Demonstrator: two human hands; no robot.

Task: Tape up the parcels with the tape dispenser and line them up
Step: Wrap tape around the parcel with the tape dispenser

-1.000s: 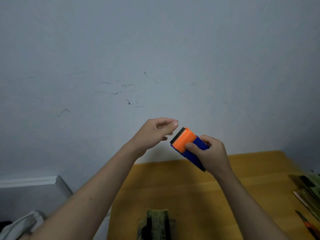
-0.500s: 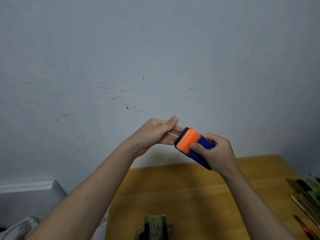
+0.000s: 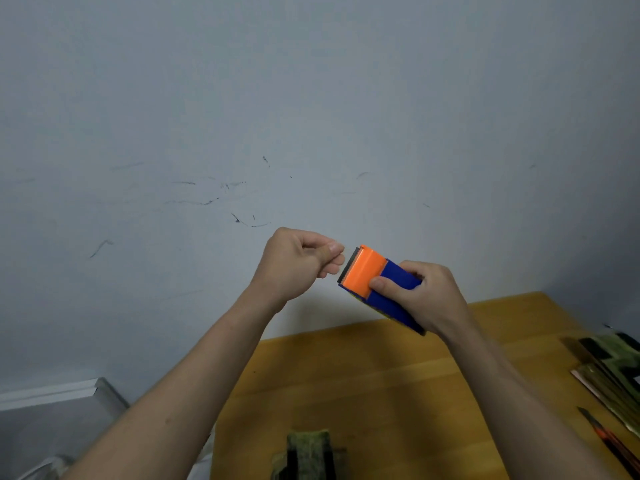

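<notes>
My right hand [image 3: 424, 294] grips a blue tape dispenser [image 3: 375, 280] with an orange front and a serrated blade, held up in the air above the wooden table [image 3: 363, 382]. My left hand [image 3: 294, 263] is just left of the blade, fingers curled, thumb and forefinger pinching at the tape end; the clear tape is barely visible. A camouflage-patterned parcel [image 3: 306, 453] stands at the table's near edge, below my hands. More flat camouflage parcels [image 3: 614, 370] lie stacked at the right edge.
A utility knife with an orange and black handle [image 3: 611, 443] lies on the table at the right, near the stack. A scuffed grey wall fills the background. A white ledge [image 3: 52, 393] runs at the lower left, beside the table.
My left hand's fingers, held straight at the blade half a second ago, have curled into a pinch. Both hands have shifted slightly right with the dispenser.
</notes>
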